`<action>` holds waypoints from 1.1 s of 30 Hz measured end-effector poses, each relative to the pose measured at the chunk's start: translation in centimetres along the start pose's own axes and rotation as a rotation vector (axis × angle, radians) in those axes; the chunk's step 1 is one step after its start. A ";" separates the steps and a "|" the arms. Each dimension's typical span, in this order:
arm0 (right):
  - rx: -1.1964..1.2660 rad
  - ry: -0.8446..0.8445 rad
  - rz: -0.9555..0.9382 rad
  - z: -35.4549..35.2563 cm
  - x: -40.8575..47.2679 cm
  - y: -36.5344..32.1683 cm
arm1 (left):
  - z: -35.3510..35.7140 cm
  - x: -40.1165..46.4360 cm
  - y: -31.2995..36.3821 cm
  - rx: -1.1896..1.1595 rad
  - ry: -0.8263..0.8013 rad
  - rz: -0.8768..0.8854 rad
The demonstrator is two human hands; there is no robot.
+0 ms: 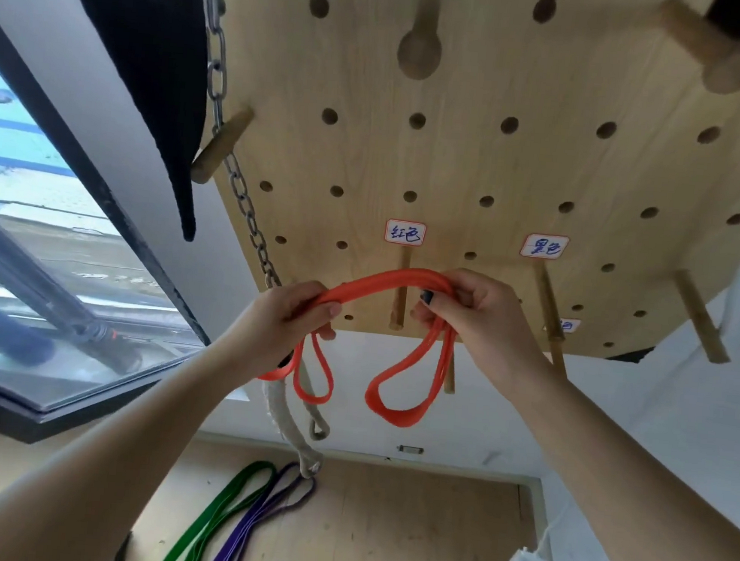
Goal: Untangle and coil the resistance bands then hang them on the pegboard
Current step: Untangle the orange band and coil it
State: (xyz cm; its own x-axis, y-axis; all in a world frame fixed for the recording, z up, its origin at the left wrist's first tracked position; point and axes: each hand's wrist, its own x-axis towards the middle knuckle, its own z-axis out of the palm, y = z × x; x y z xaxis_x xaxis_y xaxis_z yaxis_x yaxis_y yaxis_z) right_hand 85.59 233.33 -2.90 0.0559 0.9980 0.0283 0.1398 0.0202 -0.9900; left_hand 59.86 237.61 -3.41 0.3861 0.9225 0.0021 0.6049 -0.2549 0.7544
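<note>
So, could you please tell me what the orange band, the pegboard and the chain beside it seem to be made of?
The orange band, gripped by the left hand and right hand, looks like matte rubber or latex: it bends in soft, flat loops. The pegboard seems light plywood, with visible grain and drilled holes. The chain appears to be dull grey metal links.

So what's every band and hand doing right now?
Orange band: coiled, held up by both hands in front of a peg, not hung.
Left hand: grips one end of the coil.
Right hand: grips the other end.
Green band: lying on the floor.
Purple band: lying on the floor.
</note>
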 end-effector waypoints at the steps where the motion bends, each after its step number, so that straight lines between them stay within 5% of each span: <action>1: -0.020 0.014 -0.011 0.2 0.4 0.1 | 0.3 0.3 -0.4 0.004 0.010 -0.008; 11: -0.100 0.133 -0.065 1.2 3.9 0.7 | 4.3 3.4 -1.1 -0.368 0.240 -0.131; 26: -0.312 0.196 -0.122 2.6 4.2 3.8 | 9.5 6.1 -2.9 -0.244 0.228 -0.190; 33: -0.174 0.144 -0.023 3.6 4.0 3.8 | 8.9 5.9 -3.3 -0.273 0.266 -0.160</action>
State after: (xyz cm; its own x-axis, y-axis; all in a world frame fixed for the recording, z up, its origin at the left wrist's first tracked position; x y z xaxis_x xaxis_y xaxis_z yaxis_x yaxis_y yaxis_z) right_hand 82.83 237.62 -7.04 0.1896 0.9784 0.0828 0.3105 0.0203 -0.9504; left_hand 66.31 241.37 -11.75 0.0869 0.9961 0.0138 0.4216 -0.0493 0.9054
